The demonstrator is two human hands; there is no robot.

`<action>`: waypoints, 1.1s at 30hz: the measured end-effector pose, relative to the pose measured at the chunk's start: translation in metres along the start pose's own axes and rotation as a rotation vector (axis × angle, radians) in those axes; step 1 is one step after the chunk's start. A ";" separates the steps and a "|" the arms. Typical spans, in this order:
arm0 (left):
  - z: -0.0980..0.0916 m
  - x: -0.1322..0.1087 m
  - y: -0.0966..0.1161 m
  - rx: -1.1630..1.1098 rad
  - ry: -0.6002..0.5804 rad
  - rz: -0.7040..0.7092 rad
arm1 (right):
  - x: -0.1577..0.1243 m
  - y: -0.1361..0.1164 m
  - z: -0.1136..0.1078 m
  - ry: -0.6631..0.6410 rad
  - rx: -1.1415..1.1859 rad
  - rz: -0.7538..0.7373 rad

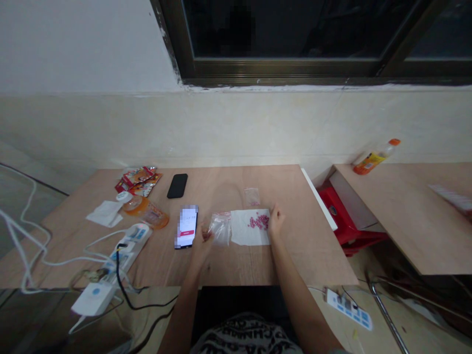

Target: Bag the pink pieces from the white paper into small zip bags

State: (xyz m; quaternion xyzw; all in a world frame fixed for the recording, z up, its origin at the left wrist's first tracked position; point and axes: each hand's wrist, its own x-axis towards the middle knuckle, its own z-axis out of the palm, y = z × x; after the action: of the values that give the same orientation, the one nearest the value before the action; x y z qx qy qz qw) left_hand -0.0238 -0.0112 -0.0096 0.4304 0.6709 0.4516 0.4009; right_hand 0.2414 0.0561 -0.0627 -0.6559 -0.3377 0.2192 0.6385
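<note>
Pink beads point(259, 221) lie in a loose cluster on the right part of a white sheet of paper point(241, 233). My right hand point(276, 221) is closed at the paper's right edge; what its fingers pinch, if anything, is too small to make out. To the left of the paper lies a clear plastic bag point(221, 230), overlapping or meeting the sheet's edge. My left hand point(201, 238) is at the bag's left edge, its fingers curled on it. Just above the paper is a small clear bag point(252, 196) with a few pink bits in its bottom.
Left of my left hand lie a lit phone point(187, 226), a dark phone point(177, 186), an orange bottle point(147, 211) on its side, a tissue point(104, 214) and snack packets point(138, 180). A corded power strip point(118, 265) crosses the front-left edge. A red stool point(341, 216) stands right.
</note>
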 end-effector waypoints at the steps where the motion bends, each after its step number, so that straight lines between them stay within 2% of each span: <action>1: 0.000 0.000 -0.001 0.024 0.004 0.004 | 0.000 0.000 0.001 -0.012 -0.008 -0.003; 5: 0.001 -0.003 -0.005 0.149 -0.002 0.044 | -0.002 -0.001 0.005 -0.050 -0.051 -0.026; 10: 0.001 -0.008 -0.004 0.440 -0.033 0.125 | -0.004 -0.003 0.009 -0.116 -0.127 -0.063; 15: 0.004 -0.011 -0.002 0.625 -0.040 0.172 | -0.005 -0.003 0.008 -0.111 -0.166 -0.078; 25: 0.007 -0.004 -0.019 0.626 0.039 0.346 | -0.002 0.000 0.008 -0.070 -0.191 -0.174; 33: 0.018 -0.002 -0.004 0.632 0.095 0.513 | -0.002 0.000 0.006 -0.080 -0.162 -0.180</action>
State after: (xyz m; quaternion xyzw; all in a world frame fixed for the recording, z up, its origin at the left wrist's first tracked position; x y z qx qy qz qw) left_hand -0.0071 -0.0092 -0.0176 0.6642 0.6654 0.3280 0.0920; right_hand 0.2355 0.0592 -0.0636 -0.6632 -0.4370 0.1591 0.5864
